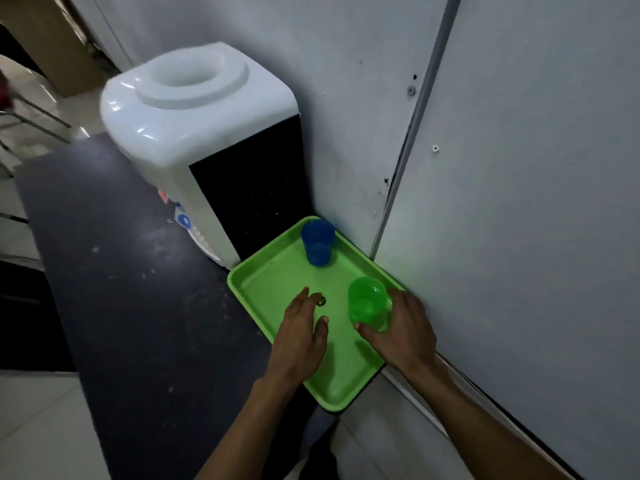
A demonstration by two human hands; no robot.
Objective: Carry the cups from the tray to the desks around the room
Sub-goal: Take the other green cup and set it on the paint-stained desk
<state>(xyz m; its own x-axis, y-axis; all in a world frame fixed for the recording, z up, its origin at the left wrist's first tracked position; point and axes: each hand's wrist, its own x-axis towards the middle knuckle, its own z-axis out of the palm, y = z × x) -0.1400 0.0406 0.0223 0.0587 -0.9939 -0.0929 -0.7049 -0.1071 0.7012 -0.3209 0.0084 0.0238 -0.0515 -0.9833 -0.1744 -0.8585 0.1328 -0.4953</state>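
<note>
Two plastic cups stand on the bright green plastic tray (277,282), and our hands are at the nearer one.

The translucent green cup (366,299) stands by the tray's right rim; our right hand (405,327) curls round it, thumb at its near side, though we cannot tell how firmly. The blue tumbler (317,241) stands upright at the far corner; neither cup's contents are clear. Our left hand (304,327) hovers, fingers loosely apart, over bare tray. The tray's near corner overhangs the dark counter (114,271), with the white water dispenser (194,133) just behind.
</note>
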